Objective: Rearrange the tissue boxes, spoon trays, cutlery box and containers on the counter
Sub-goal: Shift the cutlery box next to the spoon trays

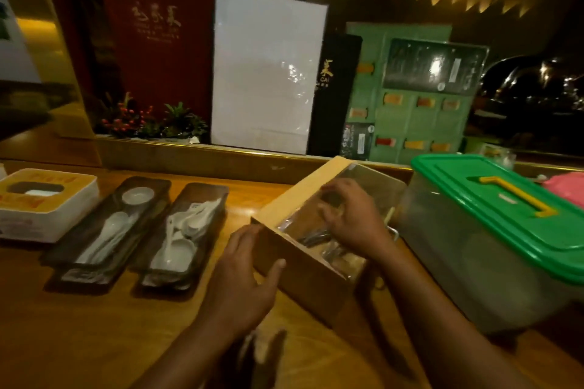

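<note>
A wooden cutlery box (pixel 298 265) with a clear lid sits angled on the wooden counter (pixel 94 341) at the centre. My left hand (pixel 245 278) presses against its near left corner, thumb on the front wall. My right hand (pixel 350 218) lies on top of the clear lid, fingers curled over it. Two dark spoon trays stand to the left: one (pixel 106 230) holds white spoons and a small dish, the other (pixel 181 237) holds white spoons. A white and yellow tissue box (pixel 44 202) is at the far left. A clear container with a green lid (pixel 493 230) stands right of the cutlery box.
A raised ledge (pixel 205 161) runs along the back of the counter. Behind it stand a red menu (pixel 151 50), a white board (pixel 265 73), a green cabinet-like panel (pixel 417 104) and a small plant (pixel 151 123). Something pink (pixel 565 186) lies at the far right.
</note>
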Action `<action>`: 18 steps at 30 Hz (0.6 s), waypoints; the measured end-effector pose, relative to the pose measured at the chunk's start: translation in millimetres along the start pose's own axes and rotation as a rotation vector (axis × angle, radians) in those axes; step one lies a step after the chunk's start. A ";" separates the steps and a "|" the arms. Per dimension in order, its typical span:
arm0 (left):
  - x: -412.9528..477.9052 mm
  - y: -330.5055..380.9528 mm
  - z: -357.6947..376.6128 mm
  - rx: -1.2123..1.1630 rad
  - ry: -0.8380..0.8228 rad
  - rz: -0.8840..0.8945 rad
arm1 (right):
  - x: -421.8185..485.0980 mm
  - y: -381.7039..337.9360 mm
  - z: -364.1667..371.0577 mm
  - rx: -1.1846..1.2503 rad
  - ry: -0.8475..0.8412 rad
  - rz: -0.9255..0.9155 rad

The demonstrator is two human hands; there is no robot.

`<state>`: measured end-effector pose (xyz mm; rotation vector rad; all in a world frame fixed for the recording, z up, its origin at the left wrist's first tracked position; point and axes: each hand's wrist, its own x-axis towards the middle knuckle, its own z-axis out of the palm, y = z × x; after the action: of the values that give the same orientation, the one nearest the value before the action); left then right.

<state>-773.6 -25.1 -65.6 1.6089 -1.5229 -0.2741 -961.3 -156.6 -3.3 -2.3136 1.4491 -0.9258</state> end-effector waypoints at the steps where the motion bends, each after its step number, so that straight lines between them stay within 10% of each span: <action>1: -1.7 16.1 15.3 -0.069 -0.004 -0.077 | 3.3 25.4 -10.4 -0.018 0.066 0.067; 6: 1.1 70.3 76.6 -0.231 -0.180 -0.446 | 11.3 122.9 -28.8 -0.025 0.112 0.307; 18: 14.8 62.8 103.1 -0.084 -0.052 -0.454 | 19.9 153.8 -9.6 0.180 0.077 0.403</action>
<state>-884.3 -74.4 -76.4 1.8779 -1.1499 -0.6239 -1070.8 -245.2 -68.8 -1.7852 1.6998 -0.9829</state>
